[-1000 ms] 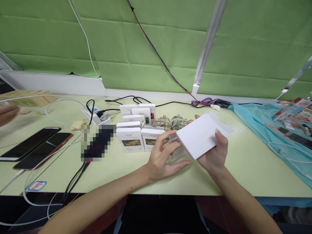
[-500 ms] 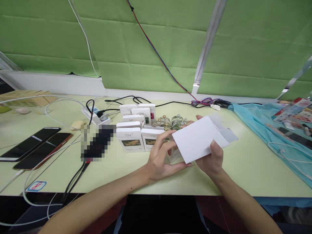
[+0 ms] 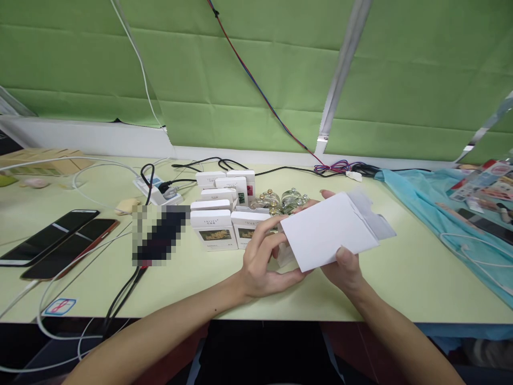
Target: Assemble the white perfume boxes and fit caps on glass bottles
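Note:
A white carton [image 3: 331,230] is held tilted above the table, its flaps [image 3: 382,227] sticking out at the right end. My right hand [image 3: 344,267] is closed on it, thumb on the front and the other fingers behind. My left hand [image 3: 260,259] has curled fingers at the carton's left end and its thumb along the lower corner. Between these fingers shows a pale, see-through piece [image 3: 285,255] whose kind is unclear. Behind the hands stand several glass bottles [image 3: 294,199] with shiny round caps, partly hidden. White printed cartons [image 3: 216,230] with flower pictures stand left of them.
Two phones [image 3: 72,240] lie on the left of the table, near a power strip [image 3: 154,188] and loose cables. A blurred-out dark object [image 3: 162,235] lies by the cartons. Light-blue plastic sheeting [image 3: 425,206] covers the right side. A green curtain [image 3: 240,107] hangs behind.
The white carton has turned slightly and shifted a little down at its left end, its flaps showing more at the right. Both hands moved slightly with it, and my right thumb slid left.

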`<state>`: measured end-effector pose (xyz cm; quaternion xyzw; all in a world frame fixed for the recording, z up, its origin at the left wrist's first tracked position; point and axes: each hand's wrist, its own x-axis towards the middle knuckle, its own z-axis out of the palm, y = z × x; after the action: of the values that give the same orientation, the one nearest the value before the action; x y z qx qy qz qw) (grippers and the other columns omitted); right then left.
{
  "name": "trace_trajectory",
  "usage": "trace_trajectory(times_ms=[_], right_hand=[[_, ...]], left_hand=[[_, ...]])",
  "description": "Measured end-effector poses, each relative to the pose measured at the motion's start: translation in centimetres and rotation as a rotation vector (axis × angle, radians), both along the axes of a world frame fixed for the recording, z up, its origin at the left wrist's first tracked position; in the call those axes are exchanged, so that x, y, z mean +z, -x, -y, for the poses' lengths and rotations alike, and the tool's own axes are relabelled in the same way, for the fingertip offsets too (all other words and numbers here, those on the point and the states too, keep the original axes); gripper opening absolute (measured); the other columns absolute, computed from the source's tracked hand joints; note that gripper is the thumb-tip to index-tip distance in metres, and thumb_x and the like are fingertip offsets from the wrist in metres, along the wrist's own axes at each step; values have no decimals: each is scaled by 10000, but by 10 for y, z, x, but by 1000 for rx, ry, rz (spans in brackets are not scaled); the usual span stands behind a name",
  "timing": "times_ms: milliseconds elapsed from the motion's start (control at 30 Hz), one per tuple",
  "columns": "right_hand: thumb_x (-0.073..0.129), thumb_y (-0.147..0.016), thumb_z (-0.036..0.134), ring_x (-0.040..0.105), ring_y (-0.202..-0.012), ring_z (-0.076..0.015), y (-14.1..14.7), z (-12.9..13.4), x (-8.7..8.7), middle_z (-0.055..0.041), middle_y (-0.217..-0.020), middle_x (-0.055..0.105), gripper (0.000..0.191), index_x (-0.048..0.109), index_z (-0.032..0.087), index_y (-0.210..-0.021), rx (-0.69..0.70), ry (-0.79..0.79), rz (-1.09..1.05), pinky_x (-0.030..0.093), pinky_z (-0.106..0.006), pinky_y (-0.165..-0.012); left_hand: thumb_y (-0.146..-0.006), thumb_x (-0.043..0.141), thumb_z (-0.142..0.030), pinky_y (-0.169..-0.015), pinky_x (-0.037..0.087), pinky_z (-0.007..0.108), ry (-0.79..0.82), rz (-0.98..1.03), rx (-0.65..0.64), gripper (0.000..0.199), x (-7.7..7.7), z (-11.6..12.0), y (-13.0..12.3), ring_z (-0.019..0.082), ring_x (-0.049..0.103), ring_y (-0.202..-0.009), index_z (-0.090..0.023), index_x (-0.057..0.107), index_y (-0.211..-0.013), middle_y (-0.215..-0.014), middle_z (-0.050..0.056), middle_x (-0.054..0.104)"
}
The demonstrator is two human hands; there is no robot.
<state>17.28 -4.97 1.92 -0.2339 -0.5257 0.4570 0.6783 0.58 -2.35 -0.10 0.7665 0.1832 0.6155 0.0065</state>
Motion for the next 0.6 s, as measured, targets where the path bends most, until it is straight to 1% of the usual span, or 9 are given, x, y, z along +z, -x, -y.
trace_trajectory(times_ms=[133, 200, 300, 400, 467, 500, 533, 600], right_hand=[[850, -746, 499, 702, -1075, -309, 1, 1, -1, -92, -1411, 583, 902, 375, 402, -1507, 57, -10, 72, 640, -463, -825], [855, -748, 472, 716, -1018, -293, 1, 3, 1, -100, -1375, 619, 929, 353, 389, -1525, 51, -10, 127, 637, -471, -838], [857, -754, 458, 724, -1014, -301, 2, 5, 5, -108, -1268, 684, 926, 374, 336, -1534, 58, -7, 193, 620, -501, -906], [877, -737, 432, 714, -1078, -312, 3, 6, 5, -104, -1247, 697, 905, 424, 304, -1510, 93, -33, 220, 558, -542, -1035], [889, -730, 394, 677, -1169, -322, 3, 5, 4, -92, -1238, 702, 846, 482, 306, -1466, 101, -61, 243, 499, -562, -1110], [889, -734, 370, 666, -1186, -321, 4, 4, 4, -78, -1218, 709, 784, 524, 317, -1426, 106, -77, 260, 476, -568, -1133], [885, -742, 343, 668, -1174, -314, 4, 4, 3, -59, -1181, 720, 697, 576, 334, -1367, 113, -92, 280, 460, -568, -1149], [868, -764, 298, 693, -1092, -291, 3, 2, 1, -18, -1084, 737, 498, 668, 363, -1215, 132, -110, 321, 452, -557, -1158]], left_hand=[[-763, 853, -380, -428, 505, 221, 19, 1, 4, 522, 2, 2, 1, 118, 626, -685, -168, 580, -1155, -1289, 204, 632], [-786, 830, -385, -405, 489, 214, 23, -3, 1, 495, 3, 2, 1, 88, 582, -623, -171, 577, -1154, -1273, 192, 636], [-808, 808, -399, -389, 474, 213, 44, 16, -4, 469, 3, 3, 1, 55, 513, -564, -170, 577, -1146, -1264, 180, 632], [-824, 795, -426, -387, 461, 210, 73, 56, -30, 466, 1, 3, 1, 50, 488, -565, -166, 584, -1148, -1279, 180, 620], [-821, 803, -425, -387, 449, 205, 85, 81, -49, 470, -1, 2, 1, 47, 472, -568, -162, 591, -1148, -1287, 181, 611], [-815, 812, -417, -389, 445, 205, 95, 88, -54, 471, -2, 2, 1, 43, 463, -567, -159, 595, -1144, -1290, 181, 606], [-808, 821, -410, -393, 443, 207, 106, 94, -58, 472, -3, 2, 1, 38, 452, -562, -156, 599, -1138, -1294, 181, 600], [-804, 825, -409, -398, 440, 212, 123, 106, -65, 471, -5, 1, 1, 30, 438, -553, -153, 603, -1131, -1301, 180, 589]])
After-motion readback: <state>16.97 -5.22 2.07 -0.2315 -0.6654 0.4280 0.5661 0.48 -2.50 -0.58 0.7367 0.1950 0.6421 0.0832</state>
